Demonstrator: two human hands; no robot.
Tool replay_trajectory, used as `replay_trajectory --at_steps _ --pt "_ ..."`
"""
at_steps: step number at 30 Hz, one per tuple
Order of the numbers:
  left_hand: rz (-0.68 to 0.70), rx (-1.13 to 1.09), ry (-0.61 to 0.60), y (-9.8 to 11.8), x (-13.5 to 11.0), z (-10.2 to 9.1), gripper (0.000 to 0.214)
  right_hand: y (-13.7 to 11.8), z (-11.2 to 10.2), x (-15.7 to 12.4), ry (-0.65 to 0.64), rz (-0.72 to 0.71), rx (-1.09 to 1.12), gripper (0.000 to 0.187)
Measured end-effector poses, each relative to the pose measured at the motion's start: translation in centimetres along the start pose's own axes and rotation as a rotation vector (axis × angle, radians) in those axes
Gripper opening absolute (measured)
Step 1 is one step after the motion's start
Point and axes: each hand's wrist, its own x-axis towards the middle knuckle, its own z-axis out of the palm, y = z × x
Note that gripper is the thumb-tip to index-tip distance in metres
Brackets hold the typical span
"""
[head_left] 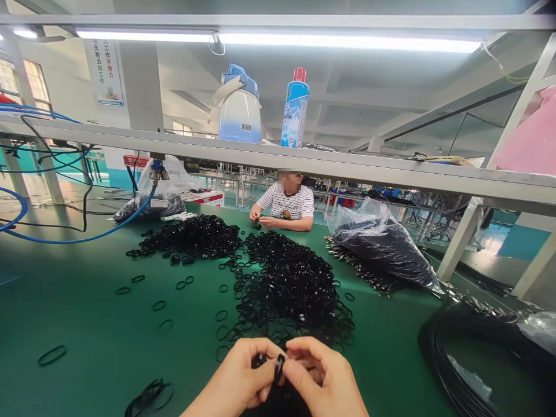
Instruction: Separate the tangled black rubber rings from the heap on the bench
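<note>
Between the fingertips of both my hands is a small black ring (278,368), low in the middle of the view. My left hand (247,370) pinches it from the left, thumb and forefinger closed. From the right, my right hand (324,373) has its thumb and fingers closed against the same ring. More black rings lie under and just beyond my hands, in a large heap (295,284) that runs away from me. A second heap of black rings (200,234) lies farther back on the left.
Loose rings are scattered on the green table (87,313). A bag of black parts (382,249) and coiled black cables (452,359) lie on the right. Blue hose (95,239) crosses the left. Overhead, a shelf (182,142) bears a jug and spray can. A person (289,202) sits opposite.
</note>
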Motion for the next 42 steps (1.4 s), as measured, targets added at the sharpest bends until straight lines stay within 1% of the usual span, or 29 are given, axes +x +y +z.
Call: replay_trajectory --at_steps 2,4,7,11,13,15,18,19,21,22,23,25,28,31,33,34,36,38,40,42 --pt "0.003 0.035 0.011 -0.2 0.1 0.1 0.024 -0.1 0.4 -0.1 -0.003 -0.053 -0.045 0.014" --pt "0.018 0.048 0.019 -0.3 0.0 0.2 0.019 0.0 0.4 -0.1 0.008 -0.113 -0.109 0.016" --pt "0.041 0.047 0.010 -0.2 -0.3 0.3 0.014 0.3 0.3 -0.2 0.019 -0.148 -0.188 0.018" --pt "0.041 0.016 -0.014 0.3 -0.6 0.4 0.016 0.6 0.3 -0.2 0.087 -0.190 -0.240 0.017" --pt "0.020 -0.035 -0.005 0.6 -0.5 0.3 0.019 0.6 0.1 -0.2 0.141 -0.173 -0.215 0.016" --pt "-0.011 -0.095 0.007 0.9 -0.4 0.2 0.021 0.5 -0.3 -0.1 0.196 -0.121 -0.180 0.015" --pt "-0.060 -0.187 0.018 1.2 -0.2 -0.1 0.014 0.4 -1.5 0.0 0.249 -0.020 -0.168 0.018" --pt "-0.073 -0.214 0.021 1.2 -0.3 -0.1 0.011 0.4 -1.9 0.0 0.238 -0.002 -0.198 0.018" --pt "-0.080 -0.258 0.019 1.2 -0.5 -0.2 0.009 0.6 -2.6 0.1 0.184 -0.014 -0.287 0.015" --pt "-0.089 -0.293 0.007 1.1 -0.7 -0.2 0.012 0.7 -2.7 0.2 0.158 -0.038 -0.325 0.015" --pt "-0.097 -0.339 -0.008 1.0 -0.8 -0.1 0.017 0.8 -2.6 0.2 0.139 -0.065 -0.346 0.019" --pt "-0.119 -0.454 -0.050 0.7 -1.1 0.0 0.025 1.0 -2.0 0.1 0.138 -0.122 -0.336 0.027" --pt "-0.128 -0.598 -0.149 0.6 -1.4 0.2 0.026 0.7 -0.4 -0.3 0.129 -0.211 -0.317 0.022" --pt "-0.123 -0.637 -0.296 1.3 -1.7 0.5 0.022 0.2 0.9 -0.6 0.041 -0.251 -0.403 0.015" --pt "-0.108 -0.616 -0.330 1.5 -1.7 0.5 0.019 0.1 1.0 -0.7 0.008 -0.232 -0.441 0.014" --pt "-0.100 -0.588 -0.310 1.5 -1.6 0.5 0.017 0.2 0.9 -0.6 0.006 -0.192 -0.423 0.015" --pt "-0.080 -0.476 -0.226 1.0 -1.2 0.3 0.013 0.4 0.4 -0.4 0.008 -0.083 -0.305 0.015" --pt "-0.050 -0.338 -0.143 0.3 -0.6 0.0 0.018 0.7 0.0 -0.1 0.010 0.003 -0.148 0.016" --pt "-0.012 -0.255 -0.099 -0.3 -0.1 -0.2 0.029 0.9 -0.3 0.2 0.031 0.013 -0.046 0.019" --pt "0.019 -0.242 -0.089 -0.6 0.2 -0.3 0.033 1.0 -0.2 0.2 0.039 0.001 -0.012 0.020"
